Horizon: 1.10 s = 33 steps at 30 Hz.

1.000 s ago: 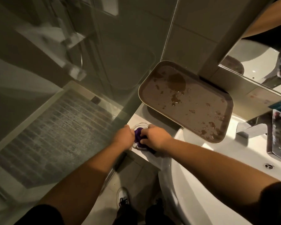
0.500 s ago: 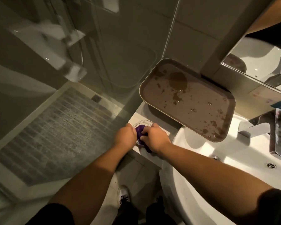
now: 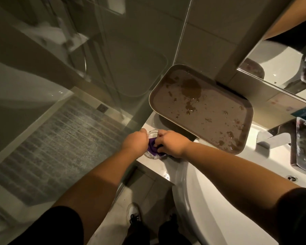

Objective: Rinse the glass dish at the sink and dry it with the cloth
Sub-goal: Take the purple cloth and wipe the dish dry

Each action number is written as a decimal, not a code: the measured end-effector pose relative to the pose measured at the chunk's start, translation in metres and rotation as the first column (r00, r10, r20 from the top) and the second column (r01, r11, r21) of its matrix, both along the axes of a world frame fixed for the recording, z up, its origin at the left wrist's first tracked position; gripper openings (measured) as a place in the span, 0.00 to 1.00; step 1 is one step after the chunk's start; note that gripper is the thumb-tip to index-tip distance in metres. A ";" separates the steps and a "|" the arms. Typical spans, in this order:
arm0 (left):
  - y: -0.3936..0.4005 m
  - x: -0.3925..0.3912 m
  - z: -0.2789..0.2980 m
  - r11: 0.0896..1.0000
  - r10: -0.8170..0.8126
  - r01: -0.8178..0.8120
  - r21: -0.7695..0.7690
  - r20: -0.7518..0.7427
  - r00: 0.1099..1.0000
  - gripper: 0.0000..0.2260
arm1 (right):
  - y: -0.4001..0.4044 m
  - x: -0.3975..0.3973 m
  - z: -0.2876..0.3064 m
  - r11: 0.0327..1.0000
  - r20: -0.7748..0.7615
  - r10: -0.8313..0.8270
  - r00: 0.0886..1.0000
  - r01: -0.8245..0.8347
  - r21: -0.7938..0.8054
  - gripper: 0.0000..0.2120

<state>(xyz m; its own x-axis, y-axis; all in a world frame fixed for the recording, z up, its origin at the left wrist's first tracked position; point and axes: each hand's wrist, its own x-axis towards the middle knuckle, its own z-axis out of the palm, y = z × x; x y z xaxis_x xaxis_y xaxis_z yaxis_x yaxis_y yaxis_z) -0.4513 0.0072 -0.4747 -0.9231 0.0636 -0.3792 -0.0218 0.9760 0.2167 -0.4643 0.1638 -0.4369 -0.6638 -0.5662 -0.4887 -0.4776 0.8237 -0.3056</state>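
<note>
A small round clear glass dish (image 3: 153, 155) sits on the white counter ledge left of the sink basin. My left hand (image 3: 135, 141) grips its left rim. My right hand (image 3: 171, 143) presses a purple cloth (image 3: 151, 147) down into the dish, fingers bunched on the fabric. Both hands hide most of the dish; only parts of its rim show. The cloth peeks out between the two hands.
A wet brown tray (image 3: 201, 108) leans against the tiled wall behind the hands. The white sink basin (image 3: 210, 200) lies to the right, with a chrome tap (image 3: 290, 138) and a mirror (image 3: 281, 64) above. A glass shower screen (image 3: 95, 76) stands at left.
My hands stay on the dish while the right hand's fingers shift on the cloth inside it. The camera has moved slightly.
</note>
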 end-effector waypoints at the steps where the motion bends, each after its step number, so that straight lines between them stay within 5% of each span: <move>1: 0.002 0.002 0.001 0.999 0.045 -0.045 0.018 0.002 0.999 0.10 | -0.002 0.002 -0.003 0.998 -0.016 -0.058 0.998 0.057 -0.015 0.15; 7: 0.014 0.028 0.000 0.932 0.328 -0.329 0.150 0.033 0.944 0.14 | -0.018 0.027 -0.022 0.869 0.009 -0.472 0.882 0.467 -0.161 0.12; 11: 0.007 0.022 0.002 0.930 0.314 -0.317 0.184 0.047 0.948 0.14 | -0.007 0.010 -0.010 0.959 0.085 -0.256 0.963 0.264 -0.101 0.14; 15: 0.000 -0.005 0.005 0.997 0.036 -0.035 0.067 -0.013 0.999 0.13 | 0.001 -0.011 0.008 1.000 0.106 0.019 0.994 -0.018 -0.004 0.14; 19: 0.004 -0.010 0.006 0.992 -0.100 0.101 -0.069 0.023 0.995 0.10 | 0.005 -0.011 0.010 0.999 0.056 0.052 0.997 -0.052 0.011 0.14; 24: 0.012 -0.001 0.007 0.998 0.033 -0.033 -0.049 0.016 0.999 0.11 | -0.002 0.004 -0.004 0.981 -0.010 -0.192 0.981 0.191 -0.045 0.14; 29: 0.016 0.024 -0.004 0.945 0.310 -0.307 0.110 -0.002 0.951 0.12 | -0.023 0.035 -0.028 0.818 -0.025 -0.556 0.830 0.543 -0.189 0.11; 33: 0.014 0.033 -0.002 0.900 0.391 -0.395 0.184 0.061 0.918 0.13 | -0.017 0.032 -0.024 0.887 -0.010 -0.430 0.903 0.421 -0.189 0.13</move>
